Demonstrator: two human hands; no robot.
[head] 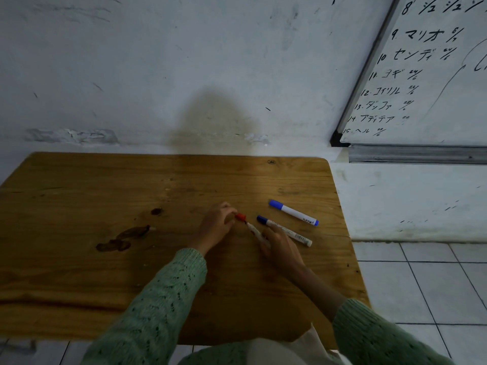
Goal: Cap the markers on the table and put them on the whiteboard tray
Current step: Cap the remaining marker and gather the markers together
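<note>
On the wooden table (105, 196) my left hand (214, 226) pinches a red cap (240, 217) at the tip end of a red marker (253, 229). My right hand (280, 247) grips that marker's white barrel lower down. The cap sits right at the marker's tip; how far it is pushed on is not visible. Two blue-capped markers lie to the right: one (293, 212) farther back, one (288, 233) just beyond my right fingers. The whiteboard tray (416, 154) is a grey metal ledge under the whiteboard (434, 75) at the upper right.
The table stands against a scuffed white wall. Its right edge ends before the tray, with white tiled floor (421, 285) between and below. Dark stains (123, 238) mark the tabletop at the left. My green knit sleeves fill the bottom of the view.
</note>
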